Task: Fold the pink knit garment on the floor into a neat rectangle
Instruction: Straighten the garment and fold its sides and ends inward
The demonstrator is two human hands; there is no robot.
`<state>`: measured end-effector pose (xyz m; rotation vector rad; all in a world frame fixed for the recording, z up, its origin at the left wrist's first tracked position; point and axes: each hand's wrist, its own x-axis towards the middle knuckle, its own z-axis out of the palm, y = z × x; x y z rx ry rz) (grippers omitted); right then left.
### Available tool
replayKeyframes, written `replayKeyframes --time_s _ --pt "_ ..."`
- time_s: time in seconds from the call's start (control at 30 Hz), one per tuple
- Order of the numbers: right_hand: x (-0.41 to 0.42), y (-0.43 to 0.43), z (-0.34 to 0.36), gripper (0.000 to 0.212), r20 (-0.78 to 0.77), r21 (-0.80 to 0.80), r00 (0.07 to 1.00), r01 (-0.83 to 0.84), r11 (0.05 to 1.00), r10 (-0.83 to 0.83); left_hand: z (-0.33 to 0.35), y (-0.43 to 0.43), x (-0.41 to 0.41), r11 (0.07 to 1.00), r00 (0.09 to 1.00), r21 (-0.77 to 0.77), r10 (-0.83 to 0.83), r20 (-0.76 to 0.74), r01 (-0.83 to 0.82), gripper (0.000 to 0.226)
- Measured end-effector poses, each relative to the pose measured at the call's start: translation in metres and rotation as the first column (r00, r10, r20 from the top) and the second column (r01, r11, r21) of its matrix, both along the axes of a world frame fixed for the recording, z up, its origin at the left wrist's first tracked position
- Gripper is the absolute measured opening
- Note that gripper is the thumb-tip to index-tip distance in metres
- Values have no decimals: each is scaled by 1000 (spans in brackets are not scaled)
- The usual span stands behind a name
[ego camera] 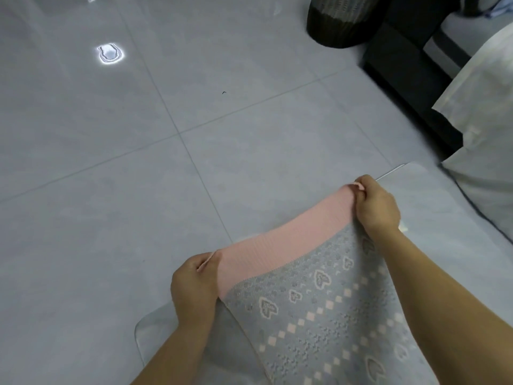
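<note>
Your left hand (pixel 194 282), nearer, and right hand (pixel 377 207) each pinch a corner of the hem (pixel 277 245); the garment (pixel 327 309) trails from that taut edge toward you.

The garment (pixel 305 287) spans between the hands (pixel 194 282) (pixel 377 207), over the mat (pixel 155 337).

A dark woven basket (pixel 337 20) is set far right, with a black furniture base (pixel 402 65) just beside it. White fabric (pixel 483 120) is draped at the right edge. A clear mat (pixel 438 204) is laid near, and a bright reflection (pixel 110 53) is seen far left.
</note>
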<state>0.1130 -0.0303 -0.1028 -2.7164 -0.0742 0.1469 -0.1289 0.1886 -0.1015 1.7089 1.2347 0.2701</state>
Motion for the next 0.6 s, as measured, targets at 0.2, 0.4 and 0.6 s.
replayKeyframes --time_s 0.2,0.4,0.6 --pt "-1 10 -6 22 -8 -365 981 -186 912 196 -7 7 -2 933 937 195 -253 -240 302 16" --pt "-15 10 -5 50 156 -285 987 15 958 31 -8 15 25 783 701 52 -523 -485 620 35" --pt "-19 2 -5 49 -11 -197 1000 17 980 -19 -10 16 43 822 782 -145 -569 -253 551 31"
